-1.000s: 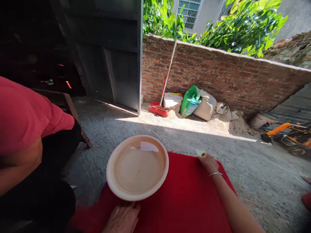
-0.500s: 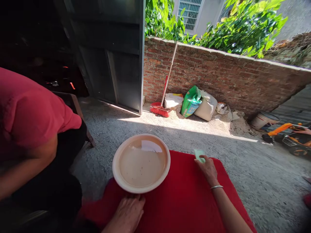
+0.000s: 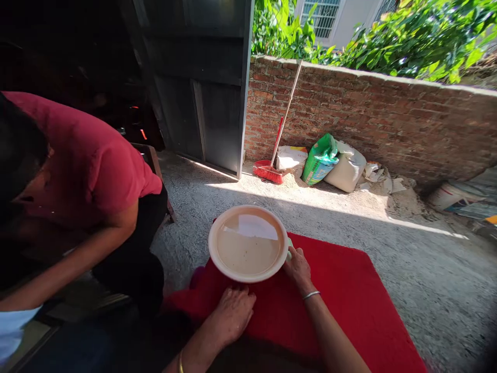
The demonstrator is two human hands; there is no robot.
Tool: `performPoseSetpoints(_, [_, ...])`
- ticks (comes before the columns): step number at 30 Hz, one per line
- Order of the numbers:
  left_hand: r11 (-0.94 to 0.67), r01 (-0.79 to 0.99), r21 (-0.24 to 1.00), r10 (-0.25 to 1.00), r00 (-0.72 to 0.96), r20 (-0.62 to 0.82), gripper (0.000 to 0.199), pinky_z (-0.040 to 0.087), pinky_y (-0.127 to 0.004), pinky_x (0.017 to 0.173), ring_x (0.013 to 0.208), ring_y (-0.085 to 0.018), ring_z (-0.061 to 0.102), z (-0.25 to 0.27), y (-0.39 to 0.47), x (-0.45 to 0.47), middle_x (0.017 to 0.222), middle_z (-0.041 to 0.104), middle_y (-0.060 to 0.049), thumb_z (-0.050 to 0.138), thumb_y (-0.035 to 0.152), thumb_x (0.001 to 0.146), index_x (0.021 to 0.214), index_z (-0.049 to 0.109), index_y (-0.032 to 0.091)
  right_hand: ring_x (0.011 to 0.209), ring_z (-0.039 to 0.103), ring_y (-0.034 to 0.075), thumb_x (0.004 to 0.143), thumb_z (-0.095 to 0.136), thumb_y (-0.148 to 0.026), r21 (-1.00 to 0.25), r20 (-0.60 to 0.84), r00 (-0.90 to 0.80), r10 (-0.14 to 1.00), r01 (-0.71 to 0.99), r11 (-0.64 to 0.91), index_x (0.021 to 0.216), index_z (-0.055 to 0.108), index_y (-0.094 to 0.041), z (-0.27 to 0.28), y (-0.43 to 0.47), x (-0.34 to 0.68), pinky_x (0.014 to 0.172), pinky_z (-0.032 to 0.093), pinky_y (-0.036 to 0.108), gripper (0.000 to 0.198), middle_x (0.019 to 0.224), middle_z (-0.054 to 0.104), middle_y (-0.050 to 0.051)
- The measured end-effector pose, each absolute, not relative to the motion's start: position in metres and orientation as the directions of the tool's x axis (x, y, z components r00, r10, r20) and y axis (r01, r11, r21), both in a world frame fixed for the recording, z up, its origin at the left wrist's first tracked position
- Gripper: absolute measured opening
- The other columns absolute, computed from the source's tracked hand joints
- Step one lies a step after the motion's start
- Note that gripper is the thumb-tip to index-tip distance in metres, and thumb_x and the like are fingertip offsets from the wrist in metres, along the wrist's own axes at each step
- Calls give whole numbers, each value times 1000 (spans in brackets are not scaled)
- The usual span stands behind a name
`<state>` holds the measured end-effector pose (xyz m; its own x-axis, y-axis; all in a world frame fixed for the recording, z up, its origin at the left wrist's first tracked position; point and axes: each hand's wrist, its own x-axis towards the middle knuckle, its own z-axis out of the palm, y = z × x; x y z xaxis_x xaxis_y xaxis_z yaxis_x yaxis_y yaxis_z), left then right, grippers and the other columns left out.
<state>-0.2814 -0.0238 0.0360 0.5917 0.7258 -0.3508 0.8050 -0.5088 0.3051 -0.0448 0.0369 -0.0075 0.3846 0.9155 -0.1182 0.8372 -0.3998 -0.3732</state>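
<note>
A wide cream basin of water stands on a red cloth-covered surface, with small dark specks in the water. My left hand lies on the red cloth just in front of the basin, fingers stretched out and holding nothing. At the basin's right side, my right hand grips a pale green flat piece. Most of that piece is hidden behind my fingers and the rim; its exact kind does not show. A silver bracelet circles my right wrist.
On the left a person in a red shirt leans forward, one arm extended. Beyond the concrete floor stand a dark metal door, a brick wall, a red broom, a green sack and a whitish sack.
My right hand has moved left with the pale green piece, from the cloth's far right edge to the basin's side. My left hand stays near the basin's front. The view has turned left.
</note>
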Motion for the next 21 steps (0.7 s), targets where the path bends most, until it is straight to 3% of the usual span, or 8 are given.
performPoseSetpoints(3, [-519,801,297,731,596,-332,30,40,-50,111,123,-29,60,37,-25,-283,131,65,-13,43,18,97,118,65,19,100,65,23,86,58,-51,-402,-85,469,879,791,-461,121,65,-29,-11,8,-4,73,47,29,42,109,59,5])
performPoseSetpoints(6, [-518,800,304,739,597,-313,29,41,-50,109,119,-29,62,34,-24,-288,126,67,-13,44,20,96,116,66,18,104,65,28,87,53,-57,-365,-105,694,712,639,-677,126,62,-24,-11,-24,51,74,48,33,52,115,60,12])
performPoseSetpoints(9, [-518,797,310,742,600,-301,27,45,-49,103,116,-30,63,32,-18,-292,121,69,-13,46,22,96,113,67,18,104,66,32,89,47,-61,-305,-159,788,595,534,-788,131,58,-24,-6,-37,60,73,49,36,57,119,60,15])
performPoseSetpoints(12, [-514,803,301,750,591,-298,27,46,-46,101,116,-29,64,32,-11,-294,119,71,-14,47,24,95,112,67,17,103,67,30,90,46,-57,-264,-168,701,694,646,-716,130,57,-27,-5,-34,5,73,49,36,52,121,58,13])
performPoseSetpoints(16, [-519,808,281,757,586,-288,27,47,-43,99,118,-28,63,32,-7,-295,119,71,-12,48,24,94,113,67,19,93,67,23,85,56,-49,-304,-162,430,888,834,-460,119,62,-31,-10,-36,-78,69,46,30,39,113,60,6])
performPoseSetpoints(19, [-517,811,274,762,582,-285,27,47,-43,98,117,-28,63,34,-7,-297,119,71,-13,47,23,94,112,67,18,89,66,20,80,60,-45,-416,-142,343,928,830,-371,110,65,-30,-14,-51,-69,70,47,28,35,106,62,3])
performPoseSetpoints(21, [-517,810,276,763,583,-281,27,47,-44,97,115,-29,64,36,-7,-298,118,71,-14,46,24,95,111,67,18,91,66,23,78,60,-49,-454,-104,414,905,789,-413,109,66,-28,-13,-64,-27,73,48,30,38,104,64,4])
